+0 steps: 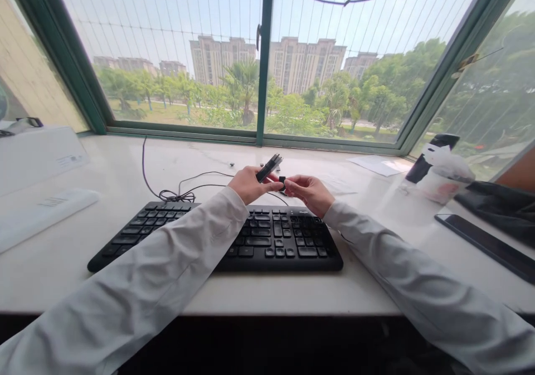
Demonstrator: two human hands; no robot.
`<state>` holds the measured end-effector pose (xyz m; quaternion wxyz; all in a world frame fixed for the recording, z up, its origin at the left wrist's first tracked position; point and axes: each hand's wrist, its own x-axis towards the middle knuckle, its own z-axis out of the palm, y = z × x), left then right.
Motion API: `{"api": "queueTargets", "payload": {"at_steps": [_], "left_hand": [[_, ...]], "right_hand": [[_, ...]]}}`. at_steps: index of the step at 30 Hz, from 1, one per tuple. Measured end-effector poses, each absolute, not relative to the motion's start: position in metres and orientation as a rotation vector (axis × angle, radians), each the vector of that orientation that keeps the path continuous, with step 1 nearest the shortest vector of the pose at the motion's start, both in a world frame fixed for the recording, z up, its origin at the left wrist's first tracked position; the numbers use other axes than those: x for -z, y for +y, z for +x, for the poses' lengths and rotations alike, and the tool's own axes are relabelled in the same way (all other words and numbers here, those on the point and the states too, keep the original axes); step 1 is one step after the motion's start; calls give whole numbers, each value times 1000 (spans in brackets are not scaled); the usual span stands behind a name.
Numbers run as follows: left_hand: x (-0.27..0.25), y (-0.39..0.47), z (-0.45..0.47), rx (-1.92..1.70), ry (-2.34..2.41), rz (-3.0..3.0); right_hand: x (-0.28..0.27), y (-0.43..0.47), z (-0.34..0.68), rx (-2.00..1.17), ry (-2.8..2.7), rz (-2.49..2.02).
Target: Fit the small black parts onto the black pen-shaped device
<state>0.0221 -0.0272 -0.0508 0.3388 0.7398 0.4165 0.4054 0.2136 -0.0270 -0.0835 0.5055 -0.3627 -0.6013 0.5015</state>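
Small black piece [282,182] pinched at fingertips, center of frame, above the keyboard's back edge.
Right hand [311,192] — thumb and fingers closed on the piece, left fingertips meeting it from the other side; left hand [246,185] also grips a dark slim object [267,169], pale tip angled to upper right. Black keyboard [276,252] lies at lower center, partly covered by the left sleeve [179,263] — coiled cable [175,196] behind it, left of center.
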Motion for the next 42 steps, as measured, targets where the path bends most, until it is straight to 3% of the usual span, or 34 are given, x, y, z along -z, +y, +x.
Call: {"api": "queueTargets", "payload": {"at_steps": [8,21,42], "left_hand": [[52,-32,28,-1019,1140,1809],[55,-31,27,-1043,1181,1803],[54,-31,28,-939,1257,1880]], "right_hand": [[83,-29,220,-960,-1656,-896],[79,-39,222,-213,-1955,-927],[80,-35,224,-58,-2057,-927]]}}
